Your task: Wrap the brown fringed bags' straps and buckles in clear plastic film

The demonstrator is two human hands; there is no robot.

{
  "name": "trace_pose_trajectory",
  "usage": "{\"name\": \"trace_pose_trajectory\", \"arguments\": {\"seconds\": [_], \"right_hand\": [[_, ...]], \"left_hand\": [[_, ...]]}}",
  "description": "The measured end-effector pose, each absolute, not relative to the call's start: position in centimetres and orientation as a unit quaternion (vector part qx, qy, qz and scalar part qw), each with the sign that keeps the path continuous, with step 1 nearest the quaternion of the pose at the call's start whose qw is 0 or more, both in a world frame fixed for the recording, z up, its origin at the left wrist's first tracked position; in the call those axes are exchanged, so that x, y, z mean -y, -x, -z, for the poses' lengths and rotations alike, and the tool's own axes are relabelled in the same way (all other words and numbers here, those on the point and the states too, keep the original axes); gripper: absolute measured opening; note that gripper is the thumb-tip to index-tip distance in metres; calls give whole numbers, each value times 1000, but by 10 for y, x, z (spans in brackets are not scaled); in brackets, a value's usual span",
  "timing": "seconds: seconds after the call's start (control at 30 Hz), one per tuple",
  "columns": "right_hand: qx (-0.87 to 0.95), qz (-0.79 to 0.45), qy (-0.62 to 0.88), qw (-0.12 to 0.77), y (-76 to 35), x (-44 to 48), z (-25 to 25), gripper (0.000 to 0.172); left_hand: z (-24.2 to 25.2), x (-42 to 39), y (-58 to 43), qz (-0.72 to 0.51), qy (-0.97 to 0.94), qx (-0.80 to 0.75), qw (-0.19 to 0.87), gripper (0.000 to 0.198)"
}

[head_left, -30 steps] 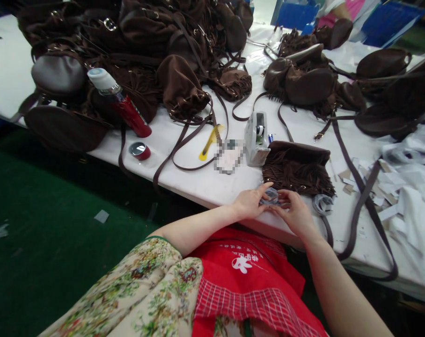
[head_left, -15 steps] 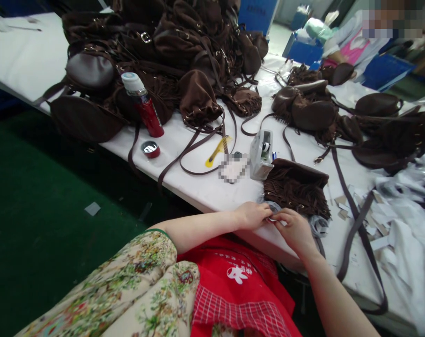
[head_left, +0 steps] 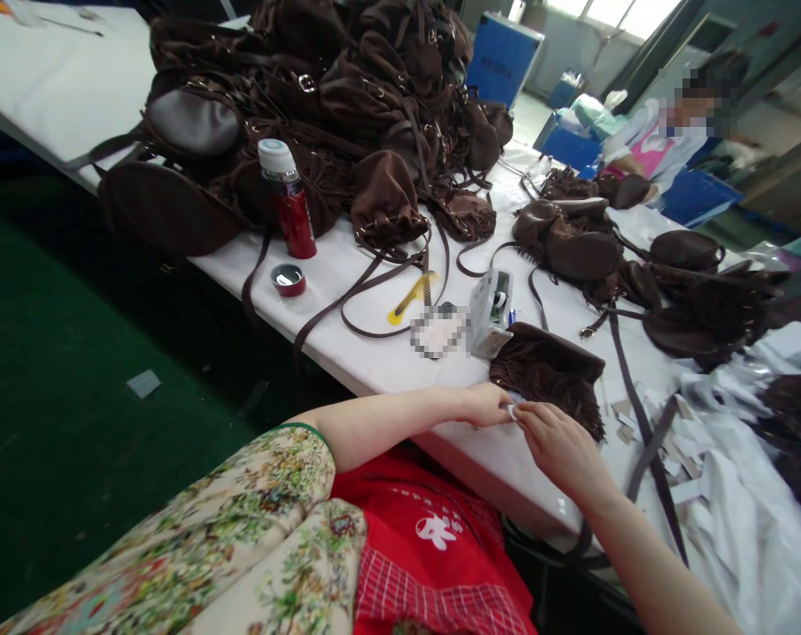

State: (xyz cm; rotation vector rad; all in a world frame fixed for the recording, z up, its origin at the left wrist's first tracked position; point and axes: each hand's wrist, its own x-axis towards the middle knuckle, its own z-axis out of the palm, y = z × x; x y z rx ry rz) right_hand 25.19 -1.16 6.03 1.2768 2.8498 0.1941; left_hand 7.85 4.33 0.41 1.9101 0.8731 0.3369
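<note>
At the table's front edge my left hand [head_left: 485,405] and my right hand [head_left: 560,445] meet, fingertips nearly touching. Both are closed in a pinch on a small white piece [head_left: 512,412], too small to tell whether it is paper or tape. Just beyond them lies a dark brown fringed bag [head_left: 551,375], its lower edge partly hidden by my hands. Behind the bag's left end a grey tape dispenser [head_left: 491,313] stands on the white table [head_left: 374,366].
A big heap of brown bags [head_left: 348,97] covers the back left. A red thermos [head_left: 293,207], its cup-like lid [head_left: 288,280] and a yellow comb [head_left: 410,300] stand or lie nearer. More bags [head_left: 582,251] and scraps [head_left: 688,450] are on the right. A co-worker [head_left: 652,150] is across the table.
The camera view has tilted up a little, showing more of the room. My right-hand fingers have straightened somewhat, and the white piece between my hands shows more clearly.
</note>
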Motion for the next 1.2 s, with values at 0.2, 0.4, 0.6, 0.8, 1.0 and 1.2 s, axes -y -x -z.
{"name": "trace_pose_trajectory", "arguments": {"seconds": [0.2, 0.4, 0.6, 0.8, 1.0, 1.2], "right_hand": [[-903, -65, -422, -47, -259, 29, -41, 46], [-869, 4, -471, -150, -255, 34, -30, 46], [-757, 106, -562, -316, -235, -31, -55, 28], [-623, 261, -690, -262, -190, -134, -55, 38], [-572, 249, -726, -288, -189, -154, -46, 37], [-537, 332, -686, -361, -187, -132, -35, 47]], "left_hand": [[1, -43, -73, -193, -587, -323, 717, 27], [13, -40, -63, -232, -476, -237, 815, 57], [26, -32, -61, -227, -529, -282, 768, 54], [33, -27, -68, -240, -684, -312, 614, 35], [40, -27, -70, -230, -714, -305, 586, 42], [48, -29, -72, -234, -702, -328, 587, 42]]}}
